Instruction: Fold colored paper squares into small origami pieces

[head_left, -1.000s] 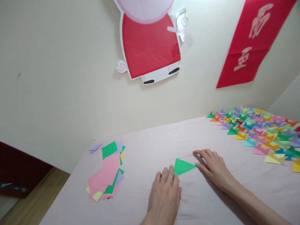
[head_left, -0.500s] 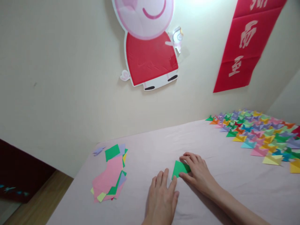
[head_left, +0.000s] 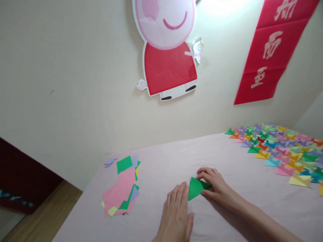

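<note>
A small piece of green paper (head_left: 195,189) lies on the pale pink cloth between my hands, its right part lifted and partly folded over. My right hand (head_left: 214,184) pinches that lifted right side between thumb and fingers. Flat on the cloth just left of the paper rests my left hand (head_left: 176,205), fingers stretched out and side by side, thumb held apart. Its index finger is close to the paper's left edge; whether they touch I cannot tell.
Loose coloured paper sheets (head_left: 120,191) are piled at the left, with a folded purple paper (head_left: 110,162) behind them. Rows of folded paper figures (head_left: 282,151) cover the right back. A wall with a cartoon cutout (head_left: 170,69) and a red banner (head_left: 271,53) rises behind the cloth-covered surface (head_left: 161,161).
My right hand has raised and bent the right side of the green paper. My left fingers have drawn together beside its left edge. The camera view has shifted slightly.
</note>
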Motion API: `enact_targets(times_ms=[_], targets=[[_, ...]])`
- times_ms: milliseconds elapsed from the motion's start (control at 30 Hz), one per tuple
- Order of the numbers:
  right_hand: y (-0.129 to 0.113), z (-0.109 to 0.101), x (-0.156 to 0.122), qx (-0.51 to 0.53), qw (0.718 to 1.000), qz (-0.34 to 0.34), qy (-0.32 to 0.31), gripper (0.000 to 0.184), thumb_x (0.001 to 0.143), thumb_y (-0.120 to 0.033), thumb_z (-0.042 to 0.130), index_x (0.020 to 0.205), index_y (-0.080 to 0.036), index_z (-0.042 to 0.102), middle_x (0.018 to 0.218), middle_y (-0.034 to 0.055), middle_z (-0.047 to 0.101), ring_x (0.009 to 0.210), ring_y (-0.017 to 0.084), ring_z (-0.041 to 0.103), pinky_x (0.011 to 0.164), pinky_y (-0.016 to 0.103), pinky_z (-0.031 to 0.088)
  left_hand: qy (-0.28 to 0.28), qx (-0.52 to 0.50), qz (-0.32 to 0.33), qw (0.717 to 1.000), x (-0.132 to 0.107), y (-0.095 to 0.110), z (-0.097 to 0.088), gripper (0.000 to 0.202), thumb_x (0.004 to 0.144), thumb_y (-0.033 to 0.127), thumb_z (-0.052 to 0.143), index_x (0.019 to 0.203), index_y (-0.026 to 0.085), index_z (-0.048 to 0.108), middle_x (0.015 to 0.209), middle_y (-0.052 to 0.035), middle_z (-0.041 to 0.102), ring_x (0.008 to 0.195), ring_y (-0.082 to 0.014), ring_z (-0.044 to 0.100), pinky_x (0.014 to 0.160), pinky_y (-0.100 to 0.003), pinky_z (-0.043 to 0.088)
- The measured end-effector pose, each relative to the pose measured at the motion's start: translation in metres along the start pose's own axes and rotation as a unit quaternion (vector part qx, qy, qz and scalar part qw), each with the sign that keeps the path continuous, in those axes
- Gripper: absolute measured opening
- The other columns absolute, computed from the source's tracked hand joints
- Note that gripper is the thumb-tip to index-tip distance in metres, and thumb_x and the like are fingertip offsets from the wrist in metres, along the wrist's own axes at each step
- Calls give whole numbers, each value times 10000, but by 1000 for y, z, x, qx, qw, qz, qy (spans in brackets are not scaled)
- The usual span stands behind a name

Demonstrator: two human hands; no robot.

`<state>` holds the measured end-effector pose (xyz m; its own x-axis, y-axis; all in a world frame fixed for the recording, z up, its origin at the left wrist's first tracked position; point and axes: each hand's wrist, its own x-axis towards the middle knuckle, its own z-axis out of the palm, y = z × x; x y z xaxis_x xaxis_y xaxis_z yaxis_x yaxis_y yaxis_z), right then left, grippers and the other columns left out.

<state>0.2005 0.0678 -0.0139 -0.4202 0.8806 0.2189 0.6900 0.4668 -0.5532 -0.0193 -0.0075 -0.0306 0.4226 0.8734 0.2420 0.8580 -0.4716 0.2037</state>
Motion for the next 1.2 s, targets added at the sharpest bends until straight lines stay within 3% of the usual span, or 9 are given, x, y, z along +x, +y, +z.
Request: enact_targets(times_ms=[100, 167, 267, 400, 533, 633, 767, 1000, 1200], targets=[[-6, -1, 4, -8, 998, -64, -4, 361, 679, -26, 565, 950, -254, 633, 1188, 53, 612, 1151, 254, 500, 972, 427, 424, -42, -51, 16, 998, 14, 3, -16, 977, 753, 152, 588, 1551, 75, 31, 1595, -144, 242, 1465, -247, 222, 1175, -438, 290], [-7, -1, 9, -26, 994, -107, -7, 347, 701, 1, 557, 915, -256, 650, 1179, 48, 615, 1137, 252, 503, 958, 426, 426, -74, -64, 38, 995, 23, 2, -25, 1007, 760, 164, 605, 1548, 83, -16, 1600, -150, 219, 1480, -236, 184, 1188, -475, 250], [-2, -6, 14, -67, 987, -149, -1, 283, 752, 10, 567, 791, -253, 665, 1173, 34, 630, 1129, 254, 515, 946, 429, 427, -109, -63, 69, 990, 27, -3, -28, 955, 829, 277, 627, 1551, 102, 27, 1606, -156, 185, 1488, -251, 161, 1185, -522, 228], [7, -18, 13, -134, 971, -197, -10, 311, 783, 33, 539, 788, -251, 667, 1118, 25, 682, 1099, 250, 554, 903, 398, 447, -98, -59, 97, 989, 16, -5, -12, 937, 889, 542, 576, 1558, 111, 81, 1606, -128, 207, 1493, -293, 112, 1181, -510, 237], [6, -21, -3, -175, 957, -228, -35, 276, 839, -21, 517, 900, -233, 681, 1020, 43, 715, 1014, 249, 590, 892, 395, 452, -80, -24, 60, 995, 2, 5, 10, 784, 909, 632, 492, 1507, 150, 332, 1557, -152, 330, 1403, -344, 353, 1102, -507, 365], [0, -17, -14, -162, 962, -215, -42, 250, 868, -67, 516, 952, -230, 686, 940, 50, 703, 948, 239, 596, 877, 389, 454, -46, -19, 26, 998, -2, 13, 17, 741, 887, 635, 527, 1451, 162, 441, 1495, -138, 446, 1302, -345, 472, 1061, -491, 409], [-6, -16, -16, -118, 973, -188, -59, 212, 925, -123, 494, 938, -223, 680, 925, 56, 691, 892, 219, 597, 815, 362, 487, -1, -17, 15, 1000, -2, 11, 14, 711, 909, 603, 511, 1465, 170, 418, 1447, -102, 512, 1225, -319, 507, 1045, -465, 408], [-12, -26, -13, -14, 976, -205, -70, 483, 826, -40, 479, 1238, -262, 595, 1234, 82, 653, 1143, 217, 581, 960, 362, 487, -25, -7, -20, 999, 5, 6, 4, 616, 919, 486, 557, 1449, 200, 426, 1430, -93, 507, 1196, -285, 485, 1016, -442, 406], [-5, -11, -4, -82, 964, -251, -25, 236, 943, -140, 477, 996, -250, 679, 1005, 48, 726, 979, 199, 634, 877, 345, 479, -24, -3, -26, 999, 8, 6, -2, 606, 914, 449, 570, 1442, 186, 431, 1419, -104, 519, 1201, -285, 492, 1035, -452, 398]])
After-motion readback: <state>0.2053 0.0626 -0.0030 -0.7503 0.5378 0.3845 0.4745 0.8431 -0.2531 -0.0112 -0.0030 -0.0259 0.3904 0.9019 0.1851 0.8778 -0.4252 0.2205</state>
